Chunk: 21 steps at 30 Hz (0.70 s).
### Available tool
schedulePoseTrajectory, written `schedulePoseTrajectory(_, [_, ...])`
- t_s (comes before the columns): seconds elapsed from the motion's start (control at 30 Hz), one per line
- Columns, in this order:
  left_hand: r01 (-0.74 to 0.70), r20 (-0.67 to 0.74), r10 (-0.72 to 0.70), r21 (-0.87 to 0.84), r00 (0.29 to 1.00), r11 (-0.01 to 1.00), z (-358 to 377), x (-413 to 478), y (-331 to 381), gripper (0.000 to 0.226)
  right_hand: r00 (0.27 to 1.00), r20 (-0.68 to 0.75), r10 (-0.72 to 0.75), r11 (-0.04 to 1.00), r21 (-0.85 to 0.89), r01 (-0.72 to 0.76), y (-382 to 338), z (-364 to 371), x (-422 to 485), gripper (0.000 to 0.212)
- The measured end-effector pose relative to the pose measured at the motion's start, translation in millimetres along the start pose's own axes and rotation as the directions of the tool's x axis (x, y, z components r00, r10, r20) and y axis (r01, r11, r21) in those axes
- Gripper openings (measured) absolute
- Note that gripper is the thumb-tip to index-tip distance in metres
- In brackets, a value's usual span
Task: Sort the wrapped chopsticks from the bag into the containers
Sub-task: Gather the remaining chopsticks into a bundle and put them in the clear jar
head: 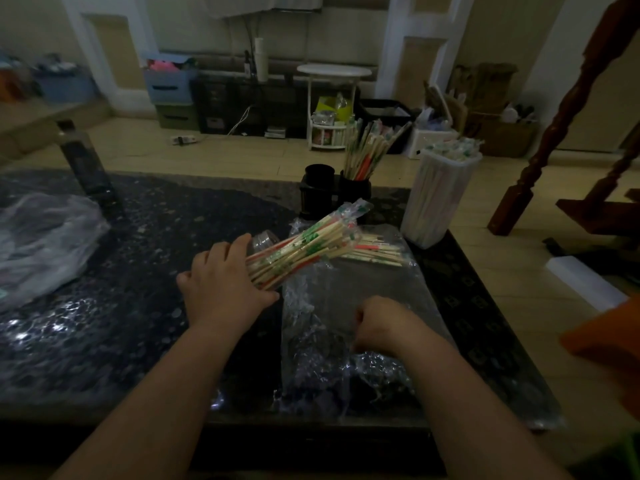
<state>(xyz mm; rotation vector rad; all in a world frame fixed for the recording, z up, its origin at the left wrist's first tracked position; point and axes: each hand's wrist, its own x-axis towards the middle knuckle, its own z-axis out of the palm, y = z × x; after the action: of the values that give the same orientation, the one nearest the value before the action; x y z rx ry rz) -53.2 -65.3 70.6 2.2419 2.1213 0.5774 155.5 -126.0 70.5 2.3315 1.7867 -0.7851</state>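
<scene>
My left hand (221,282) grips the near end of a thick bundle of wrapped chopsticks (304,247), which slants up and to the right above the table. My right hand (381,322) is curled into a fist on the clear plastic bag (346,306) that lies flat on the table; what it pinches is hidden. A few more wrapped chopsticks (377,252) lie on the bag's far end. Behind stand an empty black cup (319,176), a black cup holding chopsticks (356,183), and a tall clear container (440,192) packed with wrapped chopsticks.
The dark patterned table (138,306) carries a crumpled clear plastic bag (41,237) at the left and a small clear jar (265,239) just beyond my left hand. A wooden stand (554,133) rises at the right, with an orange thing (602,341) at the right edge.
</scene>
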Motion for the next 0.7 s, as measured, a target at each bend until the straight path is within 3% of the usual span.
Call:
schedulePoseTrajectory(0.13, [0.016,0.018,-0.015,-0.03,1.0,0.999,-2,0,-2,0.104,0.99,0.134,0.048,0.987,-0.16,-0.026,-5,19,-6,0.045])
schedulePoseTrajectory(0.23, [0.024,0.017,-0.023,-0.023,1.0,0.999,-2,1,-2,0.105,0.997,0.066,0.044,0.975,-0.222,-0.029,-11,38,-5,0.056])
schedulePoseTrajectory(0.4, [0.033,0.019,-0.033,-0.013,0.999,0.999,-1,3,-1,0.105,0.974,-0.213,0.076,0.994,-0.056,-0.09,-21,52,2,0.039])
schedulePoseTrajectory(0.57, [0.045,0.018,-0.044,-0.01,0.999,0.999,1,6,-3,0.106,0.956,-0.268,0.117,0.992,-0.004,-0.122,-17,46,2,0.045])
schedulePoseTrajectory(0.7, [0.05,0.036,-0.05,-0.011,0.998,0.999,3,8,-4,0.107,0.952,-0.273,0.137,0.979,0.186,-0.088,-12,49,8,0.057])
